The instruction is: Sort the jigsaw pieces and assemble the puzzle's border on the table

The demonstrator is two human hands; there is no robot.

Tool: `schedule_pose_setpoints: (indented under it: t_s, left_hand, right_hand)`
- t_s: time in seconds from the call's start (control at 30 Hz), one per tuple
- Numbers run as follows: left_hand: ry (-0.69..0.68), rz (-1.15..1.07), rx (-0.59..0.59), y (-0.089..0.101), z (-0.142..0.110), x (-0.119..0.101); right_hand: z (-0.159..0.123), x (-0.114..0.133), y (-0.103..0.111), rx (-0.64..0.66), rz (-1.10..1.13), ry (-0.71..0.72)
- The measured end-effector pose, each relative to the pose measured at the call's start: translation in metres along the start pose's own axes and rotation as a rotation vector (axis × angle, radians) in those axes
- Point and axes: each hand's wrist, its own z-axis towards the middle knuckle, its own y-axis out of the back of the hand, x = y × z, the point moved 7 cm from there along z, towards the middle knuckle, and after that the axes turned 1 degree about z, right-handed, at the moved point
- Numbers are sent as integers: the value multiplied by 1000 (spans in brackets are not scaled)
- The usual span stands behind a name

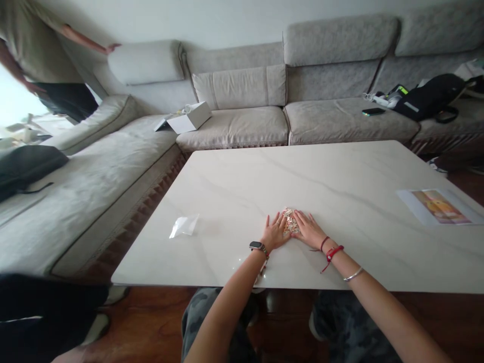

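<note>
A small heap of jigsaw puzzle pieces [290,220] lies on the white marbled table [234,186], between my two hands. My left hand [275,233] rests against the heap's left side with its fingers spread. From the right, my right hand [308,230] touches the pieces, its fingers stretched out. Both palms face down, and part of the heap is hidden under the fingers. A clear plastic bag [184,226] lies flat on the table to the left. Far to the right is a printed picture sheet [438,206].
A grey sofa [242,123] runs behind the table and along the left. On it are a white box [192,117], a phone [373,111] and a black bag [431,96]. One person [45,50] stands at the far left; dark-clothed legs [49,312] show at lower left.
</note>
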Motion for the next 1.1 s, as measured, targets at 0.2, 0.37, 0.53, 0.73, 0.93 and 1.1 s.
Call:
schedule_pose_setpoints:
  t_s: [0.2,0.37,0.53,0.73,0.93,1.1]
  left_hand:
    - [-11,-128,57,13,-8,16]
    - [137,-270,-110,40,-17,47]
    - [307,-278,-215,45,-19,56]
    - [247,-321,-194,19,-11,19]
    - [273,-210,-165,17,-18,11]
    - [256,-200,-82,13,-22,21]
  right_hand:
    - [2,-6,12,-52,163,-30]
    - [-11,-17,43,-259,368,-131]
    - [-17,-11,38,-168,435,-182]
    - [-8,-1,30,-132,375,-189]
    - [-13,-6,52,-265,458,-246]
    - [-25,-25,54,-261,744,-414]
